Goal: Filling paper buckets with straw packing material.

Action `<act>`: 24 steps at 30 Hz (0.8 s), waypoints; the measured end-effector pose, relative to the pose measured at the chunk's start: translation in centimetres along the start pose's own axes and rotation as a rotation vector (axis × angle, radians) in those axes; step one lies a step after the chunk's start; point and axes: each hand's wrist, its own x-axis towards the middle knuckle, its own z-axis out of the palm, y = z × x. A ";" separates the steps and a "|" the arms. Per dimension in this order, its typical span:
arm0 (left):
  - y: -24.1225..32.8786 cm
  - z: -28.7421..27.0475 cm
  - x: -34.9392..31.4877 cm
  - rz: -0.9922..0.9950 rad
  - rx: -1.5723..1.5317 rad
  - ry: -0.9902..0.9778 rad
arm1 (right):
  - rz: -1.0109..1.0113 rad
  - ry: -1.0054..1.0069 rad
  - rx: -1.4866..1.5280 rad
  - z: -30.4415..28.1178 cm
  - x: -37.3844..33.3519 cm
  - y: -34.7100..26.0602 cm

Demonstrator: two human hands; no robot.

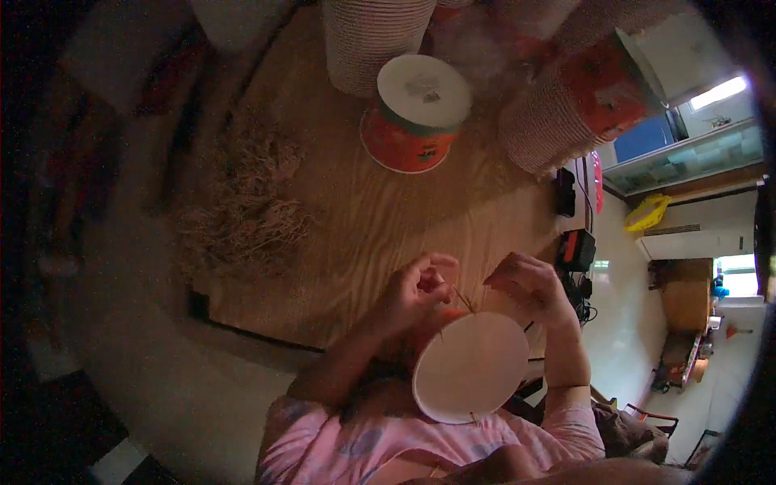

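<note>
A paper tub (473, 368) rests against my body, its round white end facing up and part of its orange side showing. Thin straw-coloured strands (464, 300) stick up at its far rim. My left hand (422, 289) is beside that rim, thumb and fingers pinched on the strands. Just right of it, my right hand (529, 284) hovers above the rim with bent fingers pressed together; what they hold, if anything, is too small to make out. Farther off, an orange tub (412, 149) with a white top stands on the wooden table (356, 234).
A loose heap of dry brown strands (250, 206) lies on the table's left. Tall stacks of nested tubs (376, 40) stand at the back, and another stack (558, 113) lies tilted at the right. Black devices with cables (575, 250) sit along the right edge.
</note>
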 end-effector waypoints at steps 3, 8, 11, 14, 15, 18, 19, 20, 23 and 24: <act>3.3 0.0 0.2 0.035 0.027 -0.112 | 0.149 0.146 -0.100 0.3 -2.0 -2.7; 5.9 2.7 -0.4 0.052 -0.095 -0.147 | 0.200 0.035 -0.148 4.7 -5.0 -4.9; 6.4 5.0 -0.6 0.099 -0.057 -0.211 | 0.572 0.109 0.778 7.2 -6.2 -3.5; 4.9 5.1 -1.1 0.208 0.060 -0.220 | 0.447 0.002 0.929 7.0 -6.8 -3.5; 4.5 4.8 -1.5 0.206 0.070 -0.223 | 0.437 0.005 0.935 6.5 -7.1 -3.8; 3.7 3.8 -2.5 0.353 0.499 -0.096 | 0.472 0.273 0.960 4.4 -8.8 -4.3; 3.7 3.9 -2.9 0.466 0.786 0.028 | 0.455 0.418 1.013 3.8 -9.3 -4.3; 3.6 3.8 -3.3 0.578 1.071 0.161 | 0.396 0.429 1.067 3.0 -10.0 -3.4; 2.3 3.2 -3.9 0.278 1.213 0.093 | 0.313 0.581 1.019 1.7 -11.0 -0.1; 2.0 3.0 -3.9 0.282 1.216 0.096 | 0.371 0.685 0.980 1.4 -10.9 1.1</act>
